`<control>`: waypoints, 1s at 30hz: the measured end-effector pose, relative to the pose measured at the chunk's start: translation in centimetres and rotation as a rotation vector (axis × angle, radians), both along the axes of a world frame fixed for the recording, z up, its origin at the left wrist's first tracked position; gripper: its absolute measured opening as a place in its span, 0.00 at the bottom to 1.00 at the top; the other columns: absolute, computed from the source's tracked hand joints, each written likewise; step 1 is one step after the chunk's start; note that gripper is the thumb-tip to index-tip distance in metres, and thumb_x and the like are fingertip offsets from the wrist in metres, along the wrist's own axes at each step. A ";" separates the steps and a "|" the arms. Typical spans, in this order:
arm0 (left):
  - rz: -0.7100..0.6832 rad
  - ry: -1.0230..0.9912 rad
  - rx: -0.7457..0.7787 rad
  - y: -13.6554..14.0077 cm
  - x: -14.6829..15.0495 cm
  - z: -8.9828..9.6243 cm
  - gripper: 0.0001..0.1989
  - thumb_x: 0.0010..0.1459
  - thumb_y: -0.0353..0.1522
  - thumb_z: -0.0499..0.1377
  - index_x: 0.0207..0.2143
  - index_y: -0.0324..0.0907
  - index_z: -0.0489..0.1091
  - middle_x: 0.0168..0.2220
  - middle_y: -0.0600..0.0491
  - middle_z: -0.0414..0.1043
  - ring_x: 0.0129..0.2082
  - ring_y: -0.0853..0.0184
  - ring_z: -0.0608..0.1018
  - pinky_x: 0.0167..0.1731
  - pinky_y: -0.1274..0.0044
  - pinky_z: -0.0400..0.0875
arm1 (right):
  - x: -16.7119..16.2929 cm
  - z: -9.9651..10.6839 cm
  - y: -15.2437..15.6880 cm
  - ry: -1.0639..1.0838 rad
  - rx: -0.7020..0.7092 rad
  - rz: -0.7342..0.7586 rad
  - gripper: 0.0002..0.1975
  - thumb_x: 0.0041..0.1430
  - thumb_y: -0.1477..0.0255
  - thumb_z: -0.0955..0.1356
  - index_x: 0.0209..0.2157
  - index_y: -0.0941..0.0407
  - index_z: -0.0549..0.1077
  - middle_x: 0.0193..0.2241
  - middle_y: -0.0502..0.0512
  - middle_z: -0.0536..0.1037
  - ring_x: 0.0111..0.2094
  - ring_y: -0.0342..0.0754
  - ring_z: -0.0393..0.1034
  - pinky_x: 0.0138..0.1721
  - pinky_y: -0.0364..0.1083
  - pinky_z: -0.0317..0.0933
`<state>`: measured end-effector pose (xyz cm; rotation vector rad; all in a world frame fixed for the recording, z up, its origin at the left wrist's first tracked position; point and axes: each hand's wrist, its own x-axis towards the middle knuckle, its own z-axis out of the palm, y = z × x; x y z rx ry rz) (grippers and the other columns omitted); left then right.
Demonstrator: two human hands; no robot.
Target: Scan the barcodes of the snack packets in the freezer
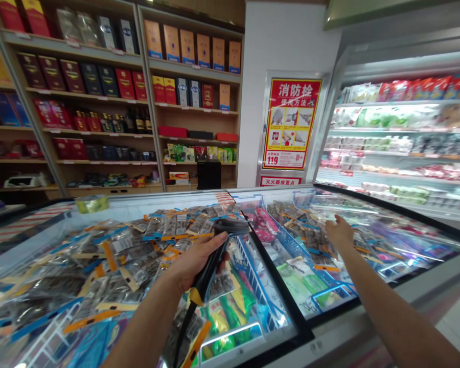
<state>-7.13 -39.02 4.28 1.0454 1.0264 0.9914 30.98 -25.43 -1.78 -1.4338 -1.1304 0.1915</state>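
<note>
At the far left, shelves (149, 92) stand behind the freezer (322, 337) and carry rows of boxed goods, with bottles on one tier. A yellow roll (92, 204) sits at the rear of the freezer's left section. In front of it lies a wide, loose heap of clear packets (53, 283) with dark contents and orange or blue edges, overlapping at various angles. Part of a white wire rack (53, 332) shows at the lower left.

The left hand (199, 258) is closed around the handle of a black scanner (210, 266), held tilted with its head upward; a cable runs down from the yellow collar. The scanner is above the freezer, near the packets. Just right of it, a blue basket (253, 268) contains green bags (222, 317).

A dark bar (279, 276) divides the freezer. Beyond it are more packets (306, 235) and pale green packs (310, 286). A red sign (289, 122) is mounted on the rear wall.

The right hand (339, 232) is extended over the right-hand packets, fingers partly bent; whether it grips one cannot be determined. At the far right, a lit fridge (368, 131) displays packaged goods.
</note>
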 end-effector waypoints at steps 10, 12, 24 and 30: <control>0.095 0.097 0.042 0.0 -2.2 1.3 0.16 0.45 0.42 0.56 0.21 0.37 0.63 0.17 0.54 0.66 0.14 0.75 0.67 0.14 0.84 0.61 | -14.5 0.3 -1.7 -0.317 -0.130 0.405 0.14 0.45 0.65 0.63 0.32 0.58 0.72 0.29 0.57 0.76 0.32 0.52 0.69 0.37 0.51 0.60; 0.107 0.108 0.061 -0.1 -2.7 1.6 0.16 0.45 0.43 0.56 0.21 0.36 0.63 0.17 0.53 0.66 0.14 0.75 0.67 0.14 0.83 0.61 | -18.5 0.5 -3.9 -0.476 -0.138 0.686 0.17 0.47 0.61 0.63 0.35 0.57 0.72 0.34 0.58 0.75 0.35 0.52 0.69 0.38 0.50 0.60; 0.237 -0.003 0.071 -0.5 -5.3 2.5 0.16 0.46 0.42 0.56 0.24 0.36 0.66 0.20 0.52 0.69 0.16 0.74 0.69 0.16 0.83 0.64 | -28.3 -1.0 -13.8 -1.138 0.055 1.132 0.38 0.41 0.46 0.59 0.54 0.44 0.51 0.57 0.57 0.51 0.57 0.62 0.38 0.49 0.67 0.32; 0.168 -0.004 0.079 -0.3 -4.5 2.0 0.17 0.45 0.43 0.56 0.24 0.36 0.65 0.19 0.52 0.68 0.16 0.74 0.69 0.16 0.83 0.63 | -26.4 -0.6 -7.0 -1.213 -0.014 1.011 0.36 0.45 0.48 0.58 0.55 0.48 0.52 0.56 0.58 0.55 0.57 0.60 0.39 0.50 0.64 0.33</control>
